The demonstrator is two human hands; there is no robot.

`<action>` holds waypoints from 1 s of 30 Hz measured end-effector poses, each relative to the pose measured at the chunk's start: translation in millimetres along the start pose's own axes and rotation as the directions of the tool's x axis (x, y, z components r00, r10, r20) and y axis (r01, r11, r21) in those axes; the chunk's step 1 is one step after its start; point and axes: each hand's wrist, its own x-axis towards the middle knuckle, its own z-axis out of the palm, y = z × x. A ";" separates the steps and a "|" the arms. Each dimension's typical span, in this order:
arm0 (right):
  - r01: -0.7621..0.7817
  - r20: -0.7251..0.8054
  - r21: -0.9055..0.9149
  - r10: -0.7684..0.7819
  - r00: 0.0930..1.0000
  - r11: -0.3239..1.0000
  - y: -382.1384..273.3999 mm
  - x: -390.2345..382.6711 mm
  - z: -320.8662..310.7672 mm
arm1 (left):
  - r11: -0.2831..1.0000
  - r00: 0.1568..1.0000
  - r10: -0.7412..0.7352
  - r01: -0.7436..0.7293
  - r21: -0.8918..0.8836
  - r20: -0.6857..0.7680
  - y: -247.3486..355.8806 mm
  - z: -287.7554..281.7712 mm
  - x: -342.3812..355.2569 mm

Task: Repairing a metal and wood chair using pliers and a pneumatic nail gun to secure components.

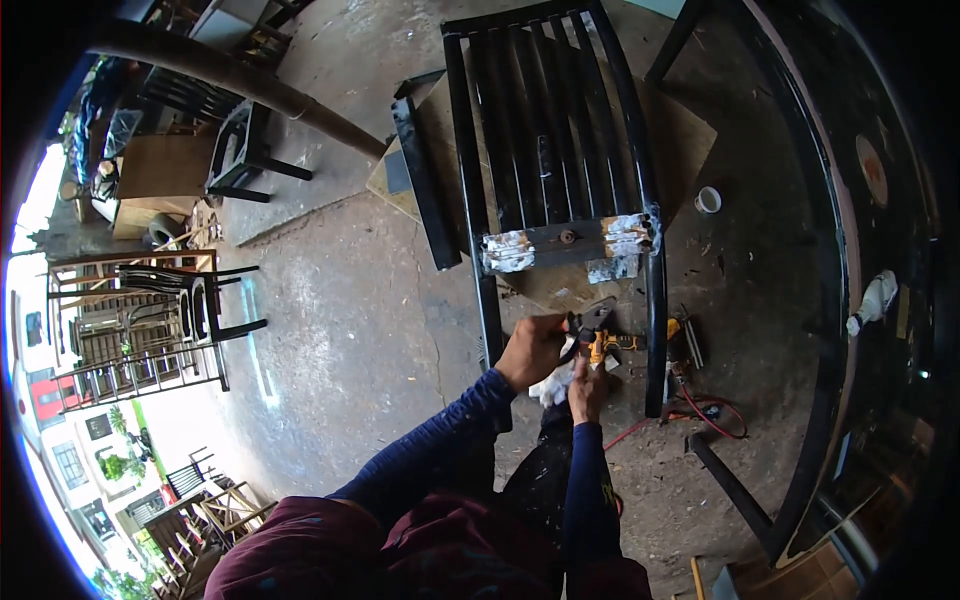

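Both hands meet low over the floor: the left hand (533, 350) is clenched on the dark handle end of a yellow-and-black hand tool (598, 343), and the right hand (588, 388) grasps a white rag (552, 388) just beneath it. The tool looks rigid, compact and light enough for one hand, best held by its handle. Directly beyond the hands lies a black slatted chair frame (560, 140), its crossbar patched with pale filler; it appears stiff and moderately heavy. The concrete floor (350, 330) is rough and stained. Red cable (700, 415) lies right of the hands; more chairs stand far left.
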 end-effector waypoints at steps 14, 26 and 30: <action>-0.245 0.401 0.602 -0.022 0.916 0.760 -130.7 -33.5 -77.6 | 0.974 0.897 -0.191 0.224 -0.036 0.399 -30.4 -7.5 -26.0; 0.182 -0.010 -0.258 -0.191 0.981 0.949 -163.5 0.9 -49.8 | 0.985 0.988 -0.155 0.154 -0.074 -0.013 -12.8 -212.9 49.9; 0.290 -0.082 -0.247 -0.318 0.945 0.925 -181.7 20.5 -31.6 | 0.985 0.976 -0.146 0.127 -0.120 -0.163 -38.8 -275.9 119.2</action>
